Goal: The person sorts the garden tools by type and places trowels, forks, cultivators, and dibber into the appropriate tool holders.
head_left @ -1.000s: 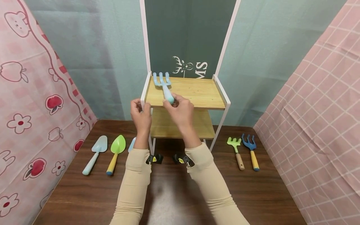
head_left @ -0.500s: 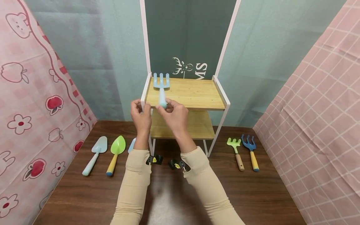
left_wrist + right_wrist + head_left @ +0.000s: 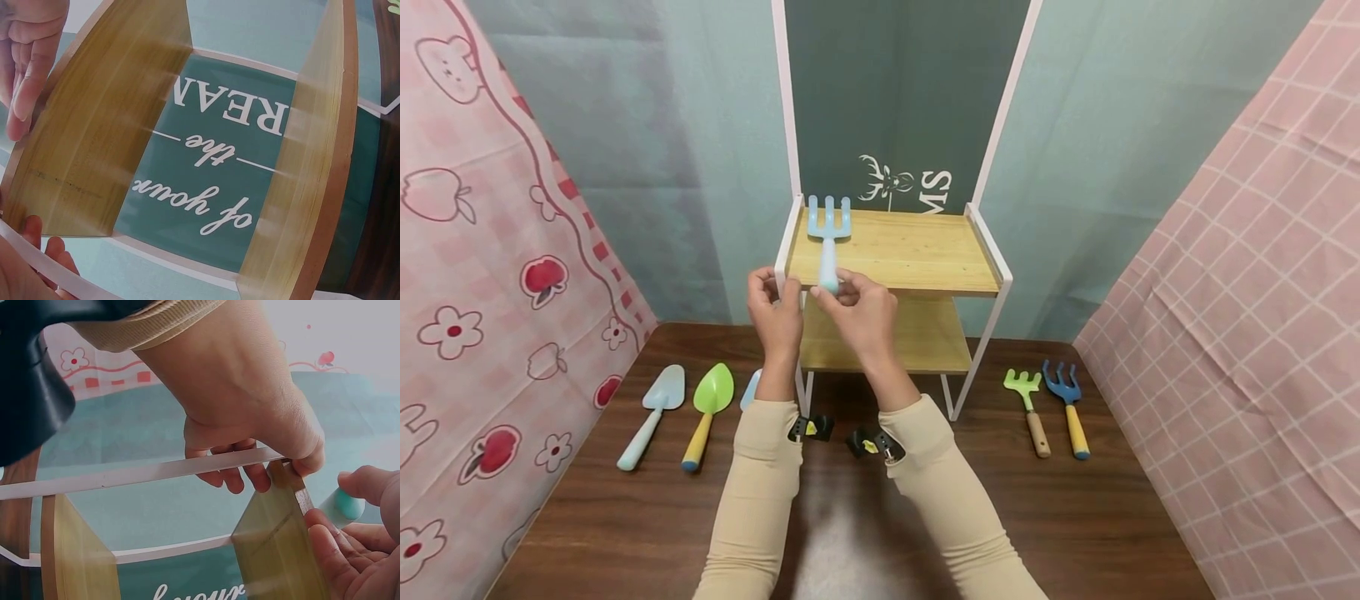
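A light blue garden hand fork (image 3: 829, 218) lies along the left side of the shelf rack's top board (image 3: 910, 250), three tines toward the back. My right hand (image 3: 863, 321) pinches its handle end at the board's front edge. The right wrist view shows the pale turquoise handle tip (image 3: 347, 506) between thumb and fingers. My left hand (image 3: 777, 321) grips the white frame of the rack at its front left corner, fingers curled round the bar (image 3: 156, 472) in the right wrist view.
Left on the brown table (image 3: 880, 533) lie a light blue trowel (image 3: 664, 388), a green trowel (image 3: 713, 390) and a light blue tool (image 3: 751, 388) mostly behind my arm. Right are a green fork (image 3: 1024, 385) and a blue fork (image 3: 1063, 385). A lower shelf board (image 3: 917, 333) sits beneath.
My right hand has moved left and slightly toward me with the fork's handle, which has swung from slanted to nearly straight. My left hand stays on the frame.
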Tool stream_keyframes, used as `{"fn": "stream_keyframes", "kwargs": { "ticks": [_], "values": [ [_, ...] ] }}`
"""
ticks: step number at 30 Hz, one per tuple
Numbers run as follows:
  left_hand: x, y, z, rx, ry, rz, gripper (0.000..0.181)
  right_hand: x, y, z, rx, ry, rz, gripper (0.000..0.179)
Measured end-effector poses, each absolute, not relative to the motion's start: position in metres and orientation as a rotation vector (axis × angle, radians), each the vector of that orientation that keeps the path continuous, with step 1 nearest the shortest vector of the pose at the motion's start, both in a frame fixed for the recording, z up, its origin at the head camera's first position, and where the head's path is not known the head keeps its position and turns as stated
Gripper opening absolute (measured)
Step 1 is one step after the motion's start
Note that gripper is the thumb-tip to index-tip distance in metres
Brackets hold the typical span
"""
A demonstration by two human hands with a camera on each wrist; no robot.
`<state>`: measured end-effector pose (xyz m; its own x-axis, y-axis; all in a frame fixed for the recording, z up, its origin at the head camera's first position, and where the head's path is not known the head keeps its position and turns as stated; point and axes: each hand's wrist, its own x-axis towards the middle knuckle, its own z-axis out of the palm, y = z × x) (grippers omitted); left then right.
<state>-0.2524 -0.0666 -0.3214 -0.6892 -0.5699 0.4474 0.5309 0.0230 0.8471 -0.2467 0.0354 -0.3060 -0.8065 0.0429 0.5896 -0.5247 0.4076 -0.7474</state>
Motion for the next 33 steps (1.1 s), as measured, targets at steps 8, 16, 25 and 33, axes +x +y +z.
{"fn": "stream_keyframes", "kwargs": {
  "ticks": [8,16,25,33],
  "values": [
    [-0.252,-0.067,-0.321,0.039,-1.498,-1.773,0.011,-0.244,0.037,-0.307,0.428,-2.137,1.437,0.038],
    [-0.252,-0.067,-0.322,0.031,-1.490,-1.759,0.011,-0.229,0.047,-0.300,0.419,-2.344,1.376,0.033],
    [-0.253,-0.067,-0.322,0.031,-1.495,-1.756,0.012,-0.217,0.060,-0.286,0.453,-2.712,1.162,0.044],
    [-0.255,-0.066,-0.322,0.035,-1.481,-1.760,0.011,-0.213,0.072,-0.285,0.533,-2.829,1.019,0.052]
  ]
}}
